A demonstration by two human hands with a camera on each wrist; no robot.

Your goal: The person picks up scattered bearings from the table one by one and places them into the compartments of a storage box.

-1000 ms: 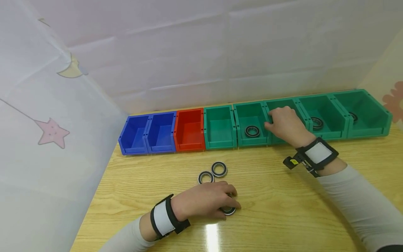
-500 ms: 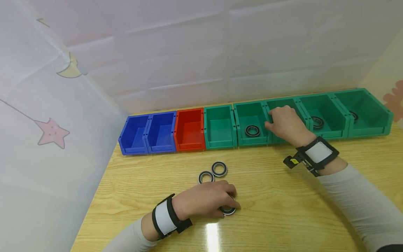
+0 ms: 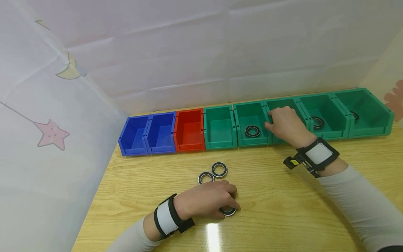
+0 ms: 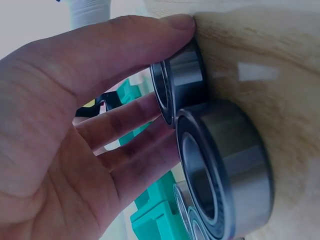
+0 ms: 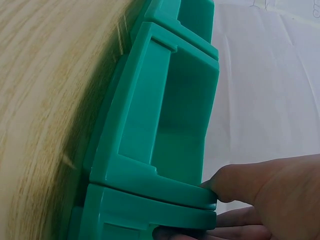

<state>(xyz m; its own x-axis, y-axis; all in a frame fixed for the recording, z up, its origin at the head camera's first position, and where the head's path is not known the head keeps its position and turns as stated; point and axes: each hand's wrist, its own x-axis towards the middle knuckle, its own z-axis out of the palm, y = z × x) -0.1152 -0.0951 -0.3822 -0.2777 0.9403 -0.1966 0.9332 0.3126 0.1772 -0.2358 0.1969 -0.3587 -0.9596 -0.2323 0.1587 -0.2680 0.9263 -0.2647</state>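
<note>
In the head view my left hand [image 3: 209, 198] lies low over the table, its thumb and fingers gripping a black-and-silver ball bearing [image 3: 228, 210]. The left wrist view shows my thumb on this bearing [image 4: 182, 80]. A second bearing [image 4: 227, 170] lies against it, nearer the camera and hidden by the hand from above. Two more bearings, one nearer [image 3: 206, 177] and one farther [image 3: 219, 169], lie just beyond the hand. My right hand [image 3: 288, 125] is at the green bins, pinching the adjoining walls of two green bins [image 5: 150, 192]. Its fingertips are partly hidden.
Along the back wall runs a row of bins: two blue ones, a red bin [image 3: 189, 129] and several green ones. Single bearings lie in the green bins, one left of my right hand [image 3: 252, 131], others to its right [image 3: 317, 122]. The wooden table [image 3: 151, 182] extends in front.
My left hand shifts very slightly, still on the bearing. The right hand stays where it was at the green bins, and the other bearings have not moved.
</note>
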